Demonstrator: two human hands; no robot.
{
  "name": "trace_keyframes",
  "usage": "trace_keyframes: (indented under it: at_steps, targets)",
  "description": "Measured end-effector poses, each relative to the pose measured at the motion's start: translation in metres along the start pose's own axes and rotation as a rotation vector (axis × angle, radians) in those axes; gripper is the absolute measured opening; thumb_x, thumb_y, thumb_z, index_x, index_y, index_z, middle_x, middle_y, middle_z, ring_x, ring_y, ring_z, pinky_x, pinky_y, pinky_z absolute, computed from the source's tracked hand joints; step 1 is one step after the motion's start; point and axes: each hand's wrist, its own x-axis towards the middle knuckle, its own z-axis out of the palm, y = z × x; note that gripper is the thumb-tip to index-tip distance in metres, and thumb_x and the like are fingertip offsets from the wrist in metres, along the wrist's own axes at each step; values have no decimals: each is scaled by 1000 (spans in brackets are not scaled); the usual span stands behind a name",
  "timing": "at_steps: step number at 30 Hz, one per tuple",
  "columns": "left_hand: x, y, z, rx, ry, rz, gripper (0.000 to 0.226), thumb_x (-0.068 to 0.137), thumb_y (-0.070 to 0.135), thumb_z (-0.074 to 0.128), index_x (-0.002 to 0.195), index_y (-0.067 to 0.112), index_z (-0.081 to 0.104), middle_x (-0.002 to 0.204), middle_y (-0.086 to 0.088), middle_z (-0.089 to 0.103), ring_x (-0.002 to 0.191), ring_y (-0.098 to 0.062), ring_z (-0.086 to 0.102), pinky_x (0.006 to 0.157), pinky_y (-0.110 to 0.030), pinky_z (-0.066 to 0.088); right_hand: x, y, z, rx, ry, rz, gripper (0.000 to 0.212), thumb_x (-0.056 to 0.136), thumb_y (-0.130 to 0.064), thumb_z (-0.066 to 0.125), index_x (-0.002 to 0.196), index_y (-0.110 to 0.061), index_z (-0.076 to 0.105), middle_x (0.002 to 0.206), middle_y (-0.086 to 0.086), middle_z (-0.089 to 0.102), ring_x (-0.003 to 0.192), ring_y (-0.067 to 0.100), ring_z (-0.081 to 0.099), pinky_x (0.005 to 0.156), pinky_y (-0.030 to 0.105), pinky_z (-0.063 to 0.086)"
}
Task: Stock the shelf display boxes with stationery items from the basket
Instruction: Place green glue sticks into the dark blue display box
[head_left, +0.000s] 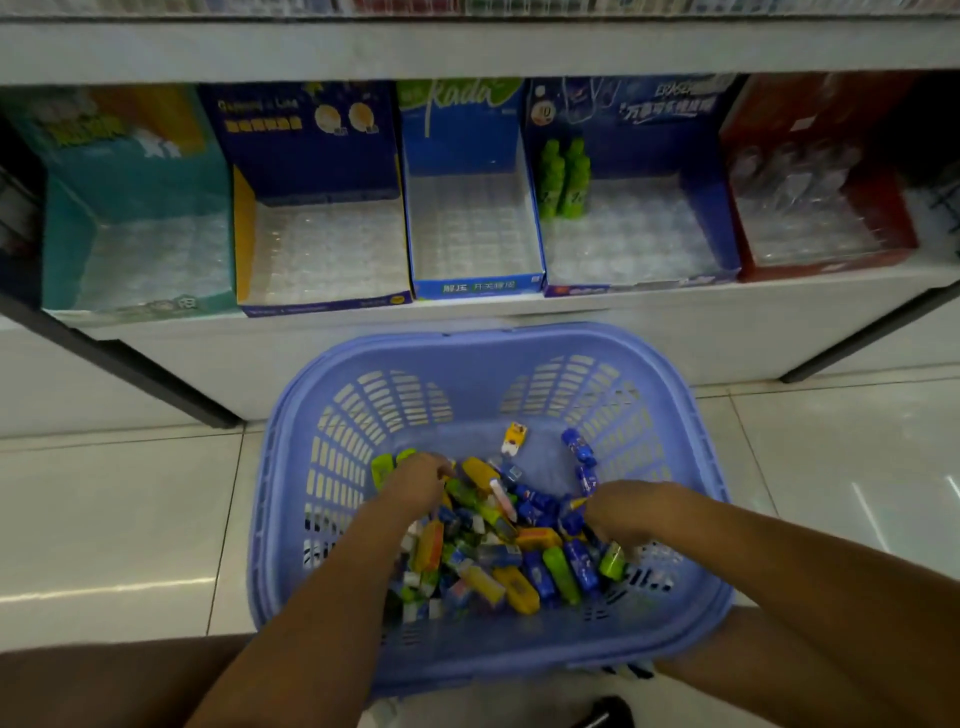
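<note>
A lilac plastic basket (291, 467) stands on the floor below the shelf, holding a heap of small stationery items (514, 561) in yellow, green and blue. Both my hands are down inside it. My left hand (415, 480) rests on the heap's left side, fingers curled among green and yellow pieces. My right hand (631, 512) lies on the right side, fingers bent into blue pieces. Whether either hand grips an item is hidden. On the shelf stand several display boxes: teal (67, 249), navy and yellow (244, 234), blue (475, 288), dark blue (711, 208) with two green bottles (563, 176), and red (893, 228).
The display boxes have clear plastic tray inserts (327, 254). A white shelf board (467, 47) runs overhead. Dark shelf uprights (156, 379) slant down on both sides. Pale glossy floor tiles (104, 519) surround the basket. My knees show at the bottom corners.
</note>
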Motion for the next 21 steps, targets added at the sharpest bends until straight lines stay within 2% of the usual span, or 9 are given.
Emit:
trace_keyframes:
  at_steps: [2,5,7,8,10,14,17,20,21]
  targets:
    - [4,5,2,-7,-3,63,32,92,4,51,120,13,65,123,-10,63,105,-25,60,93,-31,48,11,1,9,-22,20,23,26,86,-2,62,65,-8,48,69,3,43,58,20,43,66,33,40]
    - [12,9,14,154,-57,153,35,96,4,47,127,15,59,129,-15,57,104,-33,58,87,-41,49,20,3,10,-66,-6,21,10,86,-9,64,82,-3,57,75,8,53,61,22,46,66,34,42]
    - [16,6,23,229,-60,200,39,98,3,45,132,19,54,137,-12,52,107,-32,56,83,-40,48,17,12,-1,-12,-45,-14,21,85,-19,67,95,-1,65,79,9,59,69,25,53,67,35,46]
    - [19,4,25,249,-45,210,41,98,3,44,134,20,53,140,-10,49,108,-32,56,81,-39,48,12,20,-8,90,-28,-28,19,85,-22,68,92,-4,68,72,5,57,67,22,52,64,32,46]
    - [24,5,25,291,-19,229,44,97,2,43,136,20,50,141,-11,47,111,-33,54,81,-40,48,-3,38,-25,379,92,-79,12,86,-28,68,79,-19,67,64,-5,53,58,13,49,60,25,43]
    - [25,-2,24,215,48,261,39,94,4,47,128,18,59,132,-12,56,108,-31,57,83,-36,48,-40,64,-52,842,334,-197,25,90,-31,61,110,-17,68,96,2,70,74,7,64,72,18,52]
    - [19,1,16,80,69,207,28,96,10,50,122,11,61,123,-14,61,104,-30,58,85,-36,47,-64,76,-63,1068,449,-271,27,88,-22,65,113,-14,64,102,5,69,81,11,68,75,19,54]
    - [10,22,-12,-156,99,170,13,91,25,62,92,13,59,92,-10,60,82,-22,55,71,-29,39,-89,88,-75,1224,668,-305,23,78,-9,74,99,-12,66,89,1,73,80,9,69,70,14,51]
    - [4,33,-26,-213,97,159,20,90,29,63,82,14,54,79,-7,53,73,-20,49,66,-30,35,-97,91,-78,1235,766,-309,25,74,-9,77,97,-14,68,88,0,73,81,7,69,70,12,50]
